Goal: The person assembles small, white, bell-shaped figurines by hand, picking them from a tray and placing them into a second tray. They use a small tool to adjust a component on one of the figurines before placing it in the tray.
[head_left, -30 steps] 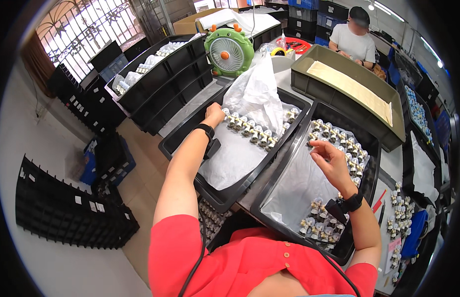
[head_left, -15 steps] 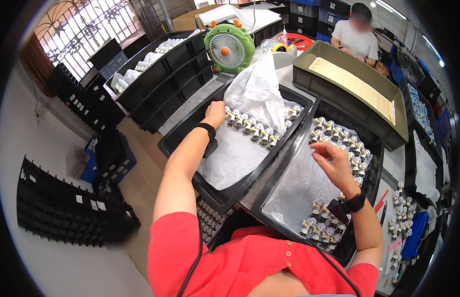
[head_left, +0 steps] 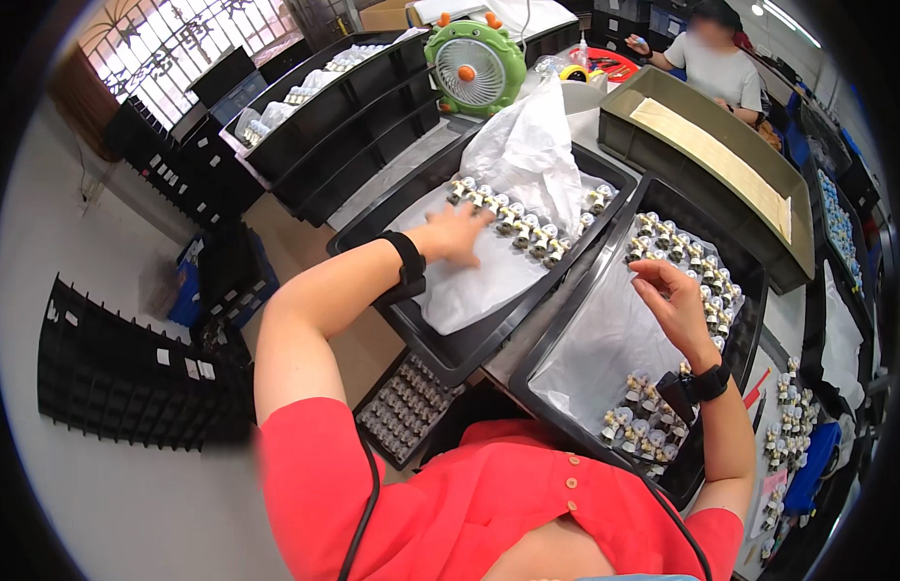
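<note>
Right hand (head_left: 674,302) raised over right black tray (head_left: 738,254), fingers loosely curled, contents of grip not discernible. Left hand (head_left: 457,235) spread flat, palm down, on white liner (head_left: 488,281) in left black tray (head_left: 372,232), fingertips touching row of small white-and-gold parts (head_left: 527,232). Beyond, green desk fan (head_left: 474,70).
</note>
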A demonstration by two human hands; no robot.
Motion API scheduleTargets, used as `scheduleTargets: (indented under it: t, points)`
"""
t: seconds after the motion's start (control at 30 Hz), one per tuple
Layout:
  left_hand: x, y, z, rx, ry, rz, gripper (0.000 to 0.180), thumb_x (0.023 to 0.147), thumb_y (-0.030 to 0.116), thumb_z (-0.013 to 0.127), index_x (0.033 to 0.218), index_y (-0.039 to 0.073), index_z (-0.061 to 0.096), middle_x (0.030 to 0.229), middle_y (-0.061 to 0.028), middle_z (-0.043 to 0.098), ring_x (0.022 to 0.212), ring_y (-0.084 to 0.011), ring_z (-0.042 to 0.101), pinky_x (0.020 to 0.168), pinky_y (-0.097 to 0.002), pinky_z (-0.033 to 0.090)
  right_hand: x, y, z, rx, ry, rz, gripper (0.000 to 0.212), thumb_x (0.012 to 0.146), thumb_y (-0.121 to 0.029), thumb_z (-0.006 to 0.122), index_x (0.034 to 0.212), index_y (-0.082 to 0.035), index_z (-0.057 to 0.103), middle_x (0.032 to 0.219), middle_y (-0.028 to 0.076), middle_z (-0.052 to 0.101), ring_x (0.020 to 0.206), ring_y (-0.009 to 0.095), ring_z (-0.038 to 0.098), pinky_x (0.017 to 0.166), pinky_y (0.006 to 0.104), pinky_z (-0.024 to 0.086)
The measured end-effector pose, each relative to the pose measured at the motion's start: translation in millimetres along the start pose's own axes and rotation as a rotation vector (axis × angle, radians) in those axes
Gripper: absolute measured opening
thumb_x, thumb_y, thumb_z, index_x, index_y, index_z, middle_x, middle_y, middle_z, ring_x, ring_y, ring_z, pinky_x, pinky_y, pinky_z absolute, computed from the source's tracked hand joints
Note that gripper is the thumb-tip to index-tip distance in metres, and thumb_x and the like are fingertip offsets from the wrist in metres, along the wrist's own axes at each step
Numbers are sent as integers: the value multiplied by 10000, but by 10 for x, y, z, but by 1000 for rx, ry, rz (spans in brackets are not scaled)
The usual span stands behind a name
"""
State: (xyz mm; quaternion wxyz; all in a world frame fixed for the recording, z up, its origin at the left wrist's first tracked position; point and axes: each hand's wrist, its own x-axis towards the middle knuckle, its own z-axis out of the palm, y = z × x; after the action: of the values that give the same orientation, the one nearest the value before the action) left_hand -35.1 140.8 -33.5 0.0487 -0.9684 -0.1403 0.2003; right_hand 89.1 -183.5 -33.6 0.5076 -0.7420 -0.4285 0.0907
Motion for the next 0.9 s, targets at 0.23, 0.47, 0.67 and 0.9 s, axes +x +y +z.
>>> scheduleTargets:
  t: [0.23,0.47,0.67,0.9]
  points:
    - [-603,-256,145,-40,-688,290,802,808,518,603,1466,357,174,1536,-189,49,1333,-440,287,1077,-473,273,31,-54,48,-77,-66,-16,188,828,-38,632,1012,-1,648,858,73,672,774,126,633,717,255,498]
    - [-635,-398,140,-79,-678,475,584,882,562,486,1376,255,430,1496,-261,147,1266,-448,382,1057,-414,309,5,171,12,-185,-86,-10,193,832,-39,621,1020,-7,647,889,77,676,780,141,626,720,264,500]
    - [-911,-724,322,-402,-375,576,480,898,388,562,1268,88,510,1078,-284,589,962,-419,578,825,-427,456,59,-252,-373,-333,-380,310,241,840,-135,636,1047,-13,625,896,104,674,813,188,645,729,307,504]
    - [-916,-633,265,-542,-154,473,415,876,309,604,1184,33,572,874,-271,632,803,-422,606,716,-432,478,-533,-414,-281,-658,-465,506,456,731,-191,737,1105,-4,555,1012,159,620,929,279,606,817,368,485]
